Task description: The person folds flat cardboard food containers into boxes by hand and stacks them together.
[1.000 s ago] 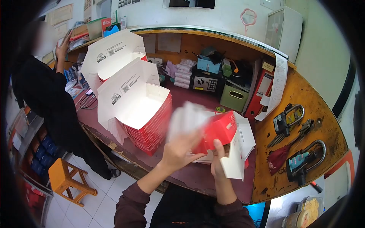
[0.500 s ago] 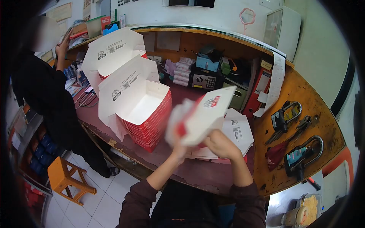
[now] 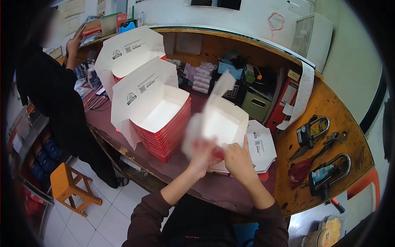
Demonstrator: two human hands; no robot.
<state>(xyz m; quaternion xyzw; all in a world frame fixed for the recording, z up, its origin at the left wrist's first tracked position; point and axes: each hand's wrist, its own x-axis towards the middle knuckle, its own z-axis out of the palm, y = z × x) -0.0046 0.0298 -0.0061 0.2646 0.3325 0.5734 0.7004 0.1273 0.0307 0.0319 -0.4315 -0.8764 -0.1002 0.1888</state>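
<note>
A white-and-red cardboard food box (image 3: 224, 125) is between my hands, its white inside facing up. Its lid flap on the left is smeared by motion. My left hand (image 3: 201, 158) is closed on the front left corner of the box. At the front edge, my right hand (image 3: 238, 162) grips the box, with the index finger stretched along its right side. Flat unfolded box blanks (image 3: 261, 148) lie beneath and to the right of my hands. To the left stands a tall stack of nested folded boxes (image 3: 162, 133), with their lids up.
Behind the tall stack is another box stack (image 3: 133, 53). A person in dark clothing (image 3: 49, 90) stands at the left, near an orange stool (image 3: 72, 187). Padlocks (image 3: 329, 175) and keys lie on the wooden side top (image 3: 349, 140). A red binder (image 3: 284, 101) stands behind.
The box has opened from a closed, tilted form, so its white inside now shows, and its lid has swung to the left. My right hand has moved slightly along its front edge.
</note>
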